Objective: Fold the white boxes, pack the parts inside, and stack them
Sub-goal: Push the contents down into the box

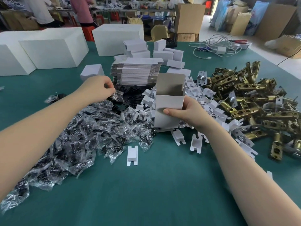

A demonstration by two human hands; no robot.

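White box (top open) gripped by right hand; left hand apparently pinches plastic packet.

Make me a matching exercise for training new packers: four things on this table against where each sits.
Things:
1. open white box
2. small plastic bag
3. brass latches
4. flat box blanks

Places:
A. heaped at the table's right
B. pinched by the left hand
C. stacked behind the hands
D. held upright by the right hand

Pairs: 1-D, 2-B, 3-A, 4-C
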